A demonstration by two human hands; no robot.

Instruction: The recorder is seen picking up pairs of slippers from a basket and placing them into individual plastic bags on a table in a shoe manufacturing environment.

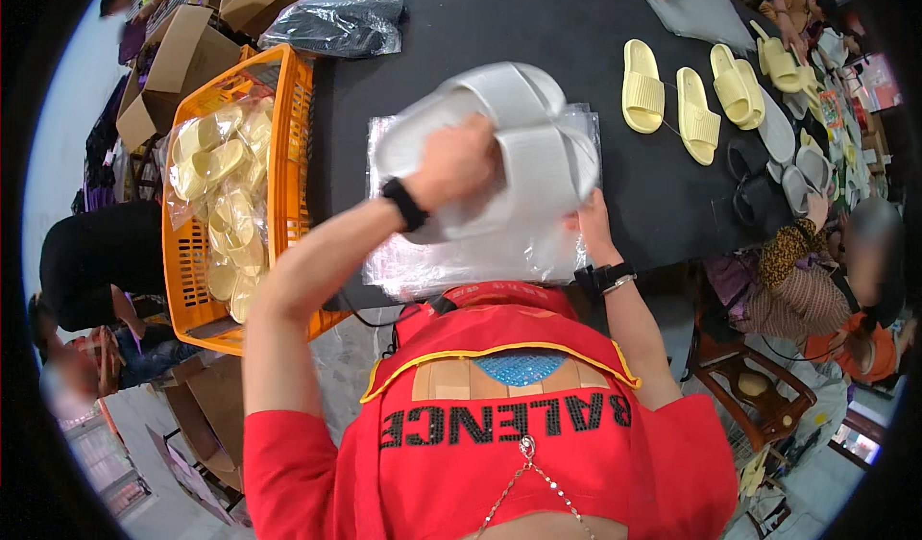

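Observation:
My left hand (455, 163) is closed on a pair of light grey slide slippers (547, 165), held side by side and tilted over the table. Motion blurs both the hand and the slippers. Under them lies a stack of clear plastic bags (413, 259) on the black tabletop. At the stack's right edge, my right hand (594, 225) has its fingers closed on a clear plastic bag, just below the slippers' toe ends. Part of those fingers is hidden by the slippers.
An orange crate (285, 156) of bagged yellow slippers (230, 218) stands at the left. Loose yellow slippers (642, 88) and black ones (744, 184) lie to the right. A dark bagged bundle (336, 23) is at the back left. Other people sit along the right side, one hand (818, 208) touching grey slippers.

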